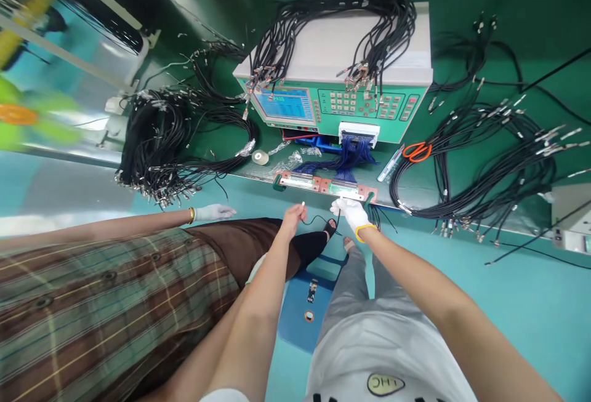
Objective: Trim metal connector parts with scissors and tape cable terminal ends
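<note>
My left hand (292,218), bare, pinches the white-tipped end of a thin black cable (318,220) in front of the bench edge. The cable sags across to my right hand (349,212), which wears a white glove with a yellow cuff. Those gloved fingers are closed on the cable's other end, right at the front of a connector board (342,189). Whether that end is plugged into the board cannot be made out. A second connector board (298,181) sits to the left on the same copper-coloured strip. Dark blue wires (353,154) run from the boards to a tester (332,103).
Black cable bundles lie on the tester's top (341,5), at the bench's left (159,137) and right (498,162). Orange-handled scissors (417,152) rest beside the right bundle. A co-worker's gloved hand (215,212) is at my left. Below is a blue stool (302,319).
</note>
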